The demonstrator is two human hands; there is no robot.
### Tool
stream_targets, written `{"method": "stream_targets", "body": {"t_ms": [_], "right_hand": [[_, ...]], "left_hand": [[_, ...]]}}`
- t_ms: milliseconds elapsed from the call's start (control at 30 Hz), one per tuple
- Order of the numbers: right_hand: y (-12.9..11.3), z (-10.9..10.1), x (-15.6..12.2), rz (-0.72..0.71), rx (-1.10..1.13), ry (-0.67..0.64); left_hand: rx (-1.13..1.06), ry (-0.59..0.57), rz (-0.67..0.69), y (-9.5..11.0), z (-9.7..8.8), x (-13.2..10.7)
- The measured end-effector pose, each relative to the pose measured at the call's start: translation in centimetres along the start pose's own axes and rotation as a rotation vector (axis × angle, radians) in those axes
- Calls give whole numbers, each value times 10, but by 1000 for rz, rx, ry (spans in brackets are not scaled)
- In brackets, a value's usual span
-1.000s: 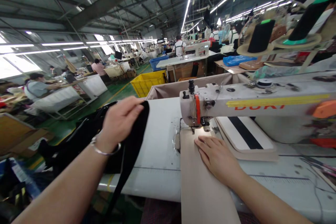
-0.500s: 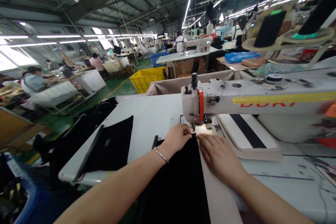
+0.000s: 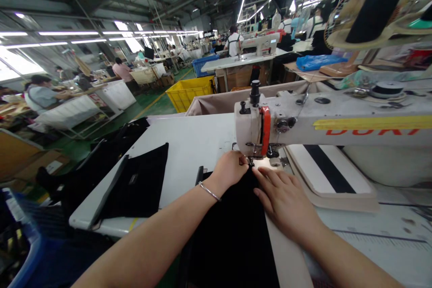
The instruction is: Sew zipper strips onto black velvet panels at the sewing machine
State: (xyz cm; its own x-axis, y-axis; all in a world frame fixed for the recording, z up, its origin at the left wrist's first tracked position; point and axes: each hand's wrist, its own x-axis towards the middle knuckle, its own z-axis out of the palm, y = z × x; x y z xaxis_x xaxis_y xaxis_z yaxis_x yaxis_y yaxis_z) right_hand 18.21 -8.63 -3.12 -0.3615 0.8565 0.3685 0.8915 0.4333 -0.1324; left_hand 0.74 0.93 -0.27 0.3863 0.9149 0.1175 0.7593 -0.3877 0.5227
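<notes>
A long piece of black fabric (image 3: 232,238) runs from the sewing machine (image 3: 297,119) toward me, its far end at the presser foot (image 3: 251,162). My left hand (image 3: 231,168), a bracelet on its wrist, pinches the far edge of the fabric just left of the foot. The fingertips are partly hidden. My right hand (image 3: 286,200) lies flat, fingers stretched out, along the fabric's right edge and the pale surface beside it. Its fingertips are close to the needle area, where a small lamp shines.
Another black fabric piece (image 3: 135,184) lies on the left of the white table (image 3: 192,135). A pale padded board with a black stripe (image 3: 329,171) sits under the machine arm. A blue crate (image 3: 27,243) stands at lower left, a yellow bin (image 3: 191,92) beyond. Co-workers sit farther back.
The fabric's far end and both hands have moved slightly forward, right up to the presser foot. My right thumb has spread onto the fabric. The view has shifted a little nearer the machine.
</notes>
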Motion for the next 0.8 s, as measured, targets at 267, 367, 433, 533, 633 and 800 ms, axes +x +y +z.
{"method": "stream_targets", "body": {"t_ms": [267,367,433,533,633,800], "right_hand": [[1,-3,0,-9,22,-18],[1,-3,-1,-10,29,-14],[2,-2,-1,-22,36,-9],[2,0,1,-33,39,2],[2,0,0,-20,30,13],[1,0,-1,-21,25,18]], "left_hand": [[53,32,74,5,-6,-13],[122,-15,306,7,-9,-36],[164,-66,398,6,-9,-47],[202,-87,414,0,-8,-51],[215,-93,403,-4,-8,-48],[187,-94,409,-6,-6,-49]]}}
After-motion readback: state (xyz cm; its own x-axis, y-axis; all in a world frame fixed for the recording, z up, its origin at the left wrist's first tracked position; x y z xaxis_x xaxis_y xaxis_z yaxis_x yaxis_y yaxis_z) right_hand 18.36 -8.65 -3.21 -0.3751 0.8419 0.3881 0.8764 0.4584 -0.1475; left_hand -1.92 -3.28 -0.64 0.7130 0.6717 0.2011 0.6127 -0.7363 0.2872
